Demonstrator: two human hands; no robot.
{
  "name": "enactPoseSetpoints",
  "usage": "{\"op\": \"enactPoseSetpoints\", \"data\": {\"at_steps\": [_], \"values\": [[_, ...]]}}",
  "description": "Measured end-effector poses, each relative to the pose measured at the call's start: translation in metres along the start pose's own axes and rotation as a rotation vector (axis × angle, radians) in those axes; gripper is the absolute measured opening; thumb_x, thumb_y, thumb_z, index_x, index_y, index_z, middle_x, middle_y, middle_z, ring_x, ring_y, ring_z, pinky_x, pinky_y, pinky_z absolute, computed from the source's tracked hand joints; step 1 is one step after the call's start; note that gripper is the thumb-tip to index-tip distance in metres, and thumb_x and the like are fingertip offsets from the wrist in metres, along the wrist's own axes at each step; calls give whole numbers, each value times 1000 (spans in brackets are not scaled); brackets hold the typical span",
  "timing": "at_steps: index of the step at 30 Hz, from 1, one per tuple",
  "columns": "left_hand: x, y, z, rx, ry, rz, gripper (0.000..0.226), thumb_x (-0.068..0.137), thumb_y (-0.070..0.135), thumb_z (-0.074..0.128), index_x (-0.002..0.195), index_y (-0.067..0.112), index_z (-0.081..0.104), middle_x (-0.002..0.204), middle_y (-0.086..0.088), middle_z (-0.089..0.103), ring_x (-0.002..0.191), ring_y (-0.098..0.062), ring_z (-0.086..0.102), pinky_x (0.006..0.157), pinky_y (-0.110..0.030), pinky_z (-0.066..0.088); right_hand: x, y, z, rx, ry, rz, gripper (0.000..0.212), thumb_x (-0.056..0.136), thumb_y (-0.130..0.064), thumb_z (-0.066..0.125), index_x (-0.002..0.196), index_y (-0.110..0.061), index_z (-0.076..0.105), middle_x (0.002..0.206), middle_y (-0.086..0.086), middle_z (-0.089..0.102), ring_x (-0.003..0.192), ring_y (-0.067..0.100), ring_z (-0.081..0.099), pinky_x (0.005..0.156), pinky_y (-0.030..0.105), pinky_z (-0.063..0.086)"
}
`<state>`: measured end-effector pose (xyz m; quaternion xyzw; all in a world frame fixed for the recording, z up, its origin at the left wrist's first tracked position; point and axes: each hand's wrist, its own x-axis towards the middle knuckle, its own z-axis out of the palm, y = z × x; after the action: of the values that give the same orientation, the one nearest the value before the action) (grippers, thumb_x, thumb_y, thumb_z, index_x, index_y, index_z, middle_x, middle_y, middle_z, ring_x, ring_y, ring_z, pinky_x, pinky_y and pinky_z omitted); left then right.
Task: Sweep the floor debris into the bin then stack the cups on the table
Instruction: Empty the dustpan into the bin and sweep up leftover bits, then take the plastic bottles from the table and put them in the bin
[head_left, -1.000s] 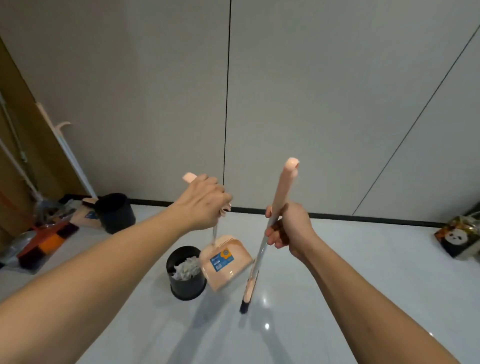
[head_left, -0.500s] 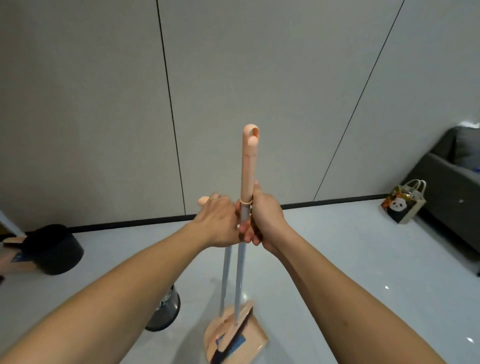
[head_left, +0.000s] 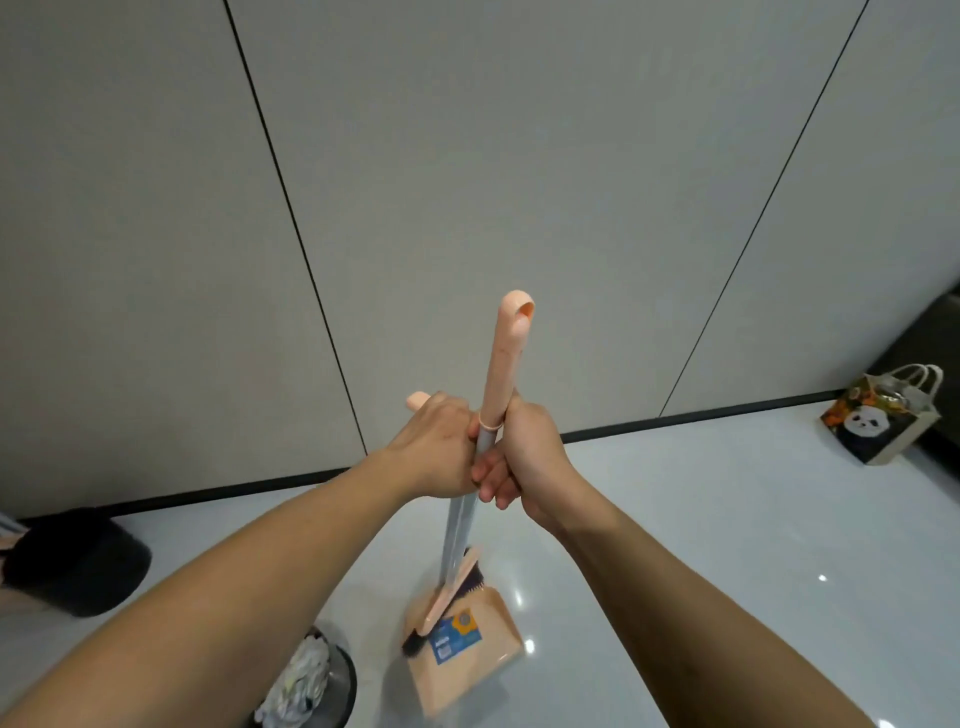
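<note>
Left hand (head_left: 441, 447) w/ grip curled round the dustpan handle (head_left: 418, 400), right hand (head_left: 524, 457) wrapped round the broom handle (head_left: 506, 358), broom head in the dustpan (head_left: 467, 654) on the floor beside the bin (head_left: 332, 680).

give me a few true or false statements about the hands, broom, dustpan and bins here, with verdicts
1. The right hand grips the broom by its handle. True.
2. The left hand hangs empty at the person's side. False: it grips the dustpan handle, right beside the other hand.
3. The broom's bristles sit against the dustpan. True.
4. The small bin near the dustpan is empty. False: crumpled white paper fills it.
5. A panda bag lies on the table. False: it stands on the floor by the wall; no table shows.
</note>
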<state>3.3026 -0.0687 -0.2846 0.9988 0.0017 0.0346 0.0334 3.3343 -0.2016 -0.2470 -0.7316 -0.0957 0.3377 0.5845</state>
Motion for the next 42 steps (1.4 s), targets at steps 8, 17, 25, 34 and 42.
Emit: {"op": "enactPoseSetpoints", "data": {"at_steps": [8,17,25,34,42], "values": [[95,-89,14,-53,111,-52,25,68,42,57,92,35,52,103,10,53,108,-17,48,100,-36,40,125,-41,14,76,19,20,51,103,-36,31,78,-4,62,59,22,61,38,27,56,36,22,41],[163,-270,85,-37,-73,-236,85,73,66,64,144,26,38,153,-7,30,141,-27,19,115,-42,16,323,-41,61,229,148,223,50,104,-40,31,95,0,61,54,13,64,45,25,63,46,31,56],[209,-396,127,-262,-235,-285,51,85,31,60,135,23,52,137,-2,47,127,-25,37,105,-33,33,463,-60,94,345,263,363,35,99,-34,42,93,-2,55,73,18,58,52,29,57,49,31,57],[259,-422,165,-397,-327,-314,43,87,26,58,130,23,57,133,-1,52,124,-24,41,103,-34,40,534,-56,101,420,239,505,37,104,-32,35,106,-2,57,66,15,56,47,22,51,46,30,51],[298,-376,183,-407,-439,-260,35,79,30,60,113,20,65,114,-4,57,110,-25,52,88,-37,49,534,-23,57,248,221,477,40,102,-52,41,126,-21,53,109,14,68,93,28,68,76,40,60]]}}
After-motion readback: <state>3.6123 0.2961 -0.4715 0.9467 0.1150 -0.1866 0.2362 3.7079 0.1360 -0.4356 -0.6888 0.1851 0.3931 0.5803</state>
